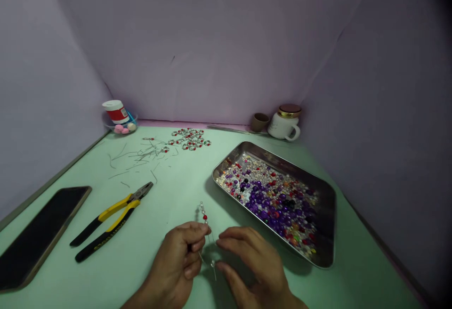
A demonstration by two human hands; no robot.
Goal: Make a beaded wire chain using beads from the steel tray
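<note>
One beaded wire (204, 219) is grasped by the curled fingers (197, 244) of the left hand (173, 264). The open fingers (235, 240) of the right hand (256, 264) are held just beside it, between one steel tray (229, 156) of beads and one pair of pliers (109, 219) on the left.

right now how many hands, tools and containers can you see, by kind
hands: 2 (left hand holding a beaded wire, right hand)
pliers: 1
steel tray: 1
white lidded mug: 1
small brown cup: 1
clear dish: 1
red-and-white tub: 1
total: 8
</note>
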